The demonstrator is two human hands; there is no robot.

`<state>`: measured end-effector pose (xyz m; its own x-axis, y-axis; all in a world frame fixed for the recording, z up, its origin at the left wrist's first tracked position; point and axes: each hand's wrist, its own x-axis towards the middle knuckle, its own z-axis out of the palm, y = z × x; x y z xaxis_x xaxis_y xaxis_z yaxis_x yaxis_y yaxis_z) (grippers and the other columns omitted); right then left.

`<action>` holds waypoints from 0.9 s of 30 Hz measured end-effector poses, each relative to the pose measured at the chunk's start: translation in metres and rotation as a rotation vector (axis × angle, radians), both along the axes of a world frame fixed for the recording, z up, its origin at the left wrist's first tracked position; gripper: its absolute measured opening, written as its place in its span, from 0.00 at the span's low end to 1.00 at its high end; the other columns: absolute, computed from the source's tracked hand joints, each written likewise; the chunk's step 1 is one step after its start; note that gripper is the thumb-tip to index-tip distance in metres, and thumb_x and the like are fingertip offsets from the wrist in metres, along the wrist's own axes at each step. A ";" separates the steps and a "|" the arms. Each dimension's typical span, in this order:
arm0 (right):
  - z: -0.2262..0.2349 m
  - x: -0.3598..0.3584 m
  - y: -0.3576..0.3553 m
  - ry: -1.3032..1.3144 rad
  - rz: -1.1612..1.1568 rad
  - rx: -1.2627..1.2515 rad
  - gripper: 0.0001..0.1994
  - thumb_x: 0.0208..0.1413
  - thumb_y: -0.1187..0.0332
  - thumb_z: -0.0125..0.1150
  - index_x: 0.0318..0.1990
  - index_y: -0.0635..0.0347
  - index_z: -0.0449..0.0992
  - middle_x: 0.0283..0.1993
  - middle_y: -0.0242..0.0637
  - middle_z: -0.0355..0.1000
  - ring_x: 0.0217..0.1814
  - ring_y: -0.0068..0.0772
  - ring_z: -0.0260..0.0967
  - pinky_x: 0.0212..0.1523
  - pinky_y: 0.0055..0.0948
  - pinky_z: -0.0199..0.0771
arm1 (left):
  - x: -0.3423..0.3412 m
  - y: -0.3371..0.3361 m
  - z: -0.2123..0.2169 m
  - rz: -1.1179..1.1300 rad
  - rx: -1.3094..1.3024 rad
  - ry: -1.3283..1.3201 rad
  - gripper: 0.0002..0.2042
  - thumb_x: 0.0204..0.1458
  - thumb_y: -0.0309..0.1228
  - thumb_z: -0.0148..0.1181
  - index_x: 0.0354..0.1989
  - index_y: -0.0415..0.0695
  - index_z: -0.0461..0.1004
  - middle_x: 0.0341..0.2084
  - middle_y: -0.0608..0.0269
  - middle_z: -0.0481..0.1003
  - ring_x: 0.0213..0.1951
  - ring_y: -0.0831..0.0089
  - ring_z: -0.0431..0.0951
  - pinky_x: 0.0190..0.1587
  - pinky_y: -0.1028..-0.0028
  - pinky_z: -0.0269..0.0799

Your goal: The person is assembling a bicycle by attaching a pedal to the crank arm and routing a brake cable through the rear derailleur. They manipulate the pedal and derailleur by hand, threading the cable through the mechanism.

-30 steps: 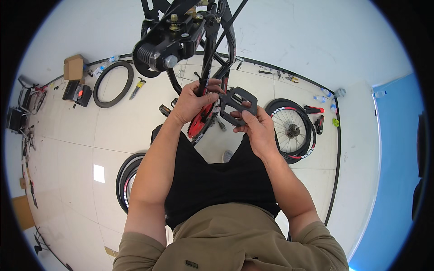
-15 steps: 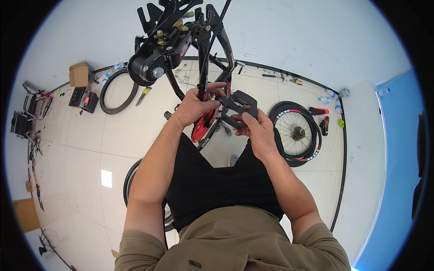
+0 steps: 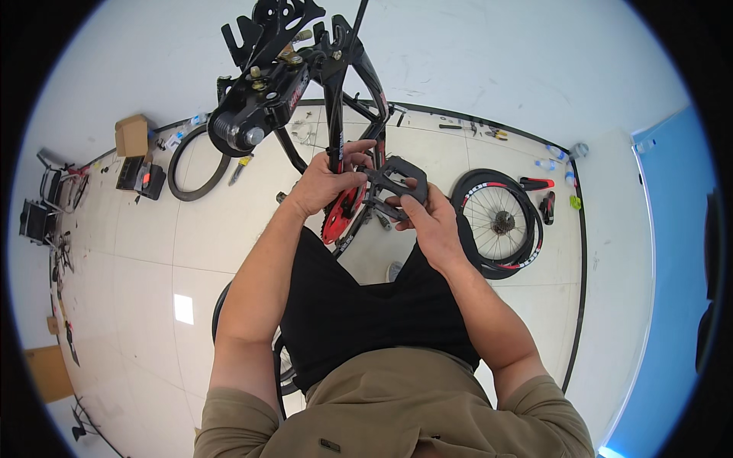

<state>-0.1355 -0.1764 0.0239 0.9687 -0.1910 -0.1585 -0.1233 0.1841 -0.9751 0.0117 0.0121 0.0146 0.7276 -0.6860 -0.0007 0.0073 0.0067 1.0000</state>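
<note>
A black bicycle pedal [image 3: 416, 169] is held between my hands, just right of the bike frame [image 3: 334, 114]. My right hand [image 3: 435, 225] is closed on the pedal's near outer side, thumb on top. My left hand [image 3: 321, 187] comes round the frame tube, its thumb and fingers pinching the pedal's inner end by the axle; the axle tip is hidden. Under my left fingers lies a red chainring [image 3: 336, 224] on the frame. A black clamp [image 3: 263, 114] stands above, next to the upper frame.
Wheels with red-and-black rims [image 3: 500, 221] lie on the floor at right, near a red-and-black saddle-like part [image 3: 537, 184]. A bare tyre [image 3: 177, 164] and an opened cardboard box [image 3: 133, 137] are at left. Hand tools [image 3: 473, 128] lie along the far wall.
The pedal has turned slightly in my hands, and my right hand has shifted a little left. The clamp and frame appear somewhat further left and lower in view.
</note>
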 end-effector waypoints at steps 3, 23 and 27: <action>0.002 -0.001 0.000 0.009 0.007 -0.005 0.23 0.67 0.67 0.56 0.64 0.67 0.62 0.49 0.40 0.77 0.44 0.23 0.75 0.36 0.22 0.75 | 0.001 0.000 0.000 -0.008 -0.014 0.023 0.30 0.51 0.20 0.63 0.67 0.44 0.68 0.40 0.69 0.77 0.34 0.84 0.70 0.42 0.81 0.70; -0.007 -0.050 -0.011 -0.149 0.049 -0.143 0.36 0.60 0.77 0.57 0.75 0.59 0.50 0.61 0.45 0.72 0.42 0.21 0.70 0.43 0.22 0.72 | -0.004 -0.003 -0.008 0.074 -0.067 0.062 0.26 0.53 0.19 0.65 0.62 0.35 0.70 0.45 0.59 0.79 0.39 0.78 0.75 0.46 0.78 0.71; -0.007 -0.055 -0.009 -0.134 0.049 -0.119 0.35 0.61 0.77 0.56 0.75 0.61 0.51 0.61 0.43 0.72 0.44 0.20 0.71 0.47 0.22 0.72 | -0.002 0.002 -0.009 0.018 -0.154 0.134 0.31 0.48 0.13 0.65 0.64 0.33 0.66 0.45 0.57 0.78 0.43 0.73 0.76 0.50 0.75 0.74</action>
